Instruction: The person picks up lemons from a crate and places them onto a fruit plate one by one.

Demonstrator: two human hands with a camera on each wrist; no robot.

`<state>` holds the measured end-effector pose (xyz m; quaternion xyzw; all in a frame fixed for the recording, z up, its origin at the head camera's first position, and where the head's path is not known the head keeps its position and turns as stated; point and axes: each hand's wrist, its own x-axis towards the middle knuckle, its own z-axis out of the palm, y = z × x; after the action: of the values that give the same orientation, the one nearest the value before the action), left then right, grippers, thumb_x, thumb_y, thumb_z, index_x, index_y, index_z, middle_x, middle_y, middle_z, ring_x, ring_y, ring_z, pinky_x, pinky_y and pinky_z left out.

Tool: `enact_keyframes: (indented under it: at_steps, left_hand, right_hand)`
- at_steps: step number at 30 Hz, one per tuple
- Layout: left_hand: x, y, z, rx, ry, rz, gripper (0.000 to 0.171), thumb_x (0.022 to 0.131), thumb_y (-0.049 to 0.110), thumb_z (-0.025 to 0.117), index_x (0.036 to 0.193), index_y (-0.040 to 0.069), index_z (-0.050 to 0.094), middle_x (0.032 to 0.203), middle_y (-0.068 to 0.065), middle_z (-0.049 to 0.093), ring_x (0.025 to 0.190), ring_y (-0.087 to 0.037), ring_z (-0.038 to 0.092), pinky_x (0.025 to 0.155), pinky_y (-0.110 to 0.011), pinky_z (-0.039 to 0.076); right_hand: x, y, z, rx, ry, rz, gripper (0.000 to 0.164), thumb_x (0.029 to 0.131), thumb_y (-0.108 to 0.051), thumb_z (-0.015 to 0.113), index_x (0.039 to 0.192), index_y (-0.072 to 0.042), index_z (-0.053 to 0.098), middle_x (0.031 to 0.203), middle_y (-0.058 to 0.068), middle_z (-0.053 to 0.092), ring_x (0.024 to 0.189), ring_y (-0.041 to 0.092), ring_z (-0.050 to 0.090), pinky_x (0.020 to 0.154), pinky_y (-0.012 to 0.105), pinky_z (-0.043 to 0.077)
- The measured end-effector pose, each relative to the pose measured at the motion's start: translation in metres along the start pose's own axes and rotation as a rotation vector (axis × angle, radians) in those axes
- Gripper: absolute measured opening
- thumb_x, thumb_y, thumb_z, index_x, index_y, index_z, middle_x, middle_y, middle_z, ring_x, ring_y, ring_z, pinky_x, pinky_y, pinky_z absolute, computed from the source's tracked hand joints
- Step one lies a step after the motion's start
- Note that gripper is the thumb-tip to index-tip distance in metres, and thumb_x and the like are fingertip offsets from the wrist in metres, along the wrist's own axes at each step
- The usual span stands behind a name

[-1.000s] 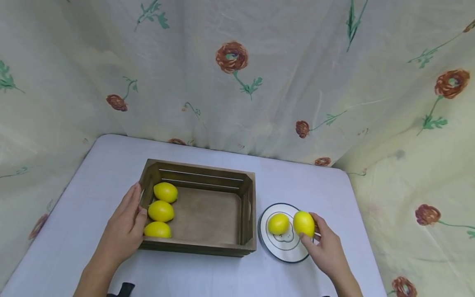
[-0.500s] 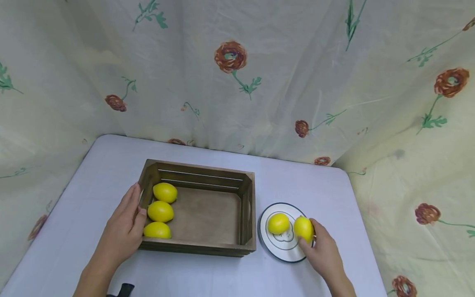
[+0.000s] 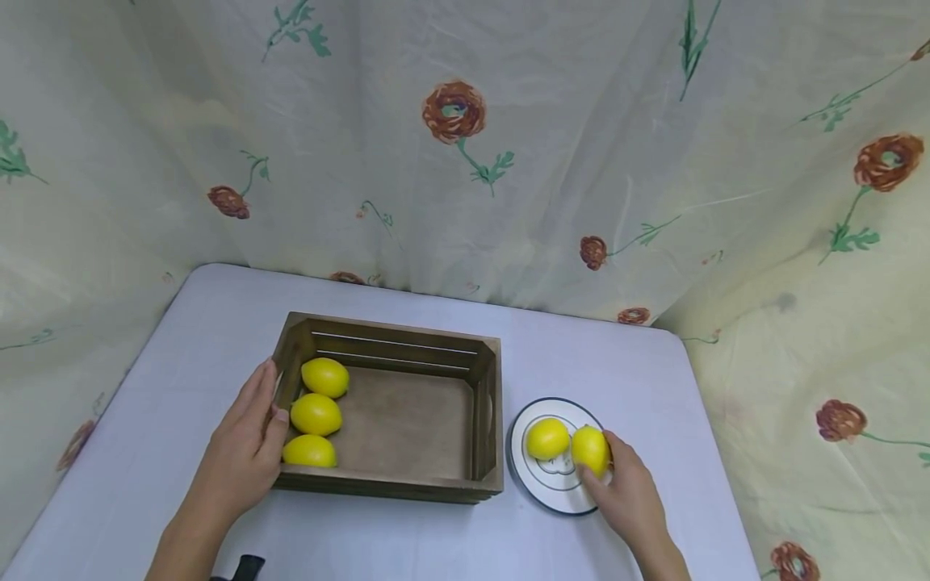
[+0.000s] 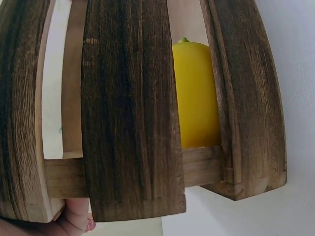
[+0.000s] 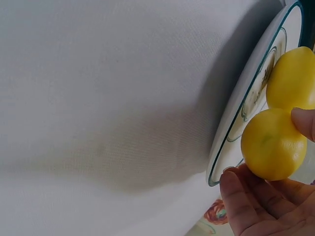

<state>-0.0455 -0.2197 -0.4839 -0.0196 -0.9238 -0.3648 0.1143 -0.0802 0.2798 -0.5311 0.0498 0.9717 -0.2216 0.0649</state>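
Observation:
My right hand (image 3: 630, 492) holds a yellow lemon (image 3: 591, 450) at the right side of a white plate (image 3: 559, 499) with a dark rim line. In the right wrist view, the thumb presses the held lemon (image 5: 273, 144) from one side and the fingers lie along the other. A second lemon (image 3: 548, 439) sits on the plate, close beside it. My left hand (image 3: 238, 452) grips the left end of a brown wooden crate (image 3: 392, 482). Inside, three lemons (image 3: 316, 415) stand in a row along that end; one lemon (image 4: 196, 93) shows between the slats in the left wrist view.
A white cloth covers the table (image 3: 407, 537), and the plate stands just right of the crate. A flower-printed curtain (image 3: 538, 105) hangs behind and at the sides. Part of a black object (image 3: 247, 566) shows at the bottom edge.
My right hand has lowered the lemon onto the plate's right side and moved slightly left, toward the other lemon. The left hand and the crate have stayed in place.

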Motion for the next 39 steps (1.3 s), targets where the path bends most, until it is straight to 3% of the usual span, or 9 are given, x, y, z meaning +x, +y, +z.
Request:
enact_keyframes:
  at_steps: [21,29,39]
  left_hand:
    - [-0.001,0.0,0.0,-0.002,0.003,-0.005,0.062,0.108,0.014,0.048,0.163,-0.002,0.025,0.17,-0.02,0.025,0.153,-0.043,0.03,0.121,-0.059,0.029]
    - [-0.001,-0.001,0.001,-0.001,0.009,-0.006,0.062,0.108,0.015,0.048,0.164,-0.002,0.024,0.17,-0.02,0.025,0.153,-0.043,0.03,0.121,-0.059,0.029]
    - [0.0,-0.001,0.001,0.006,0.014,0.001,0.062,0.108,0.015,0.047,0.164,-0.002,0.024,0.17,-0.02,0.025,0.153,-0.043,0.03,0.121,-0.059,0.029]
  right_hand:
    - [0.007,0.002,0.01,-0.005,-0.004,0.01,0.077,0.095,-0.027,0.076,0.151,0.012,0.042,0.14,0.033,0.056,0.119,0.043,0.061,0.102,0.056,0.054]
    - [0.007,0.004,0.013,-0.016,0.007,0.015,0.078,0.095,-0.03,0.077,0.15,0.013,0.043,0.131,0.032,0.061,0.111,0.039,0.065,0.095,0.053,0.058]
    - [0.006,0.001,0.01,-0.018,-0.002,0.024,0.077,0.094,-0.028,0.076,0.15,0.014,0.042,0.134,0.034,0.059,0.113,0.041,0.064,0.096,0.054,0.057]
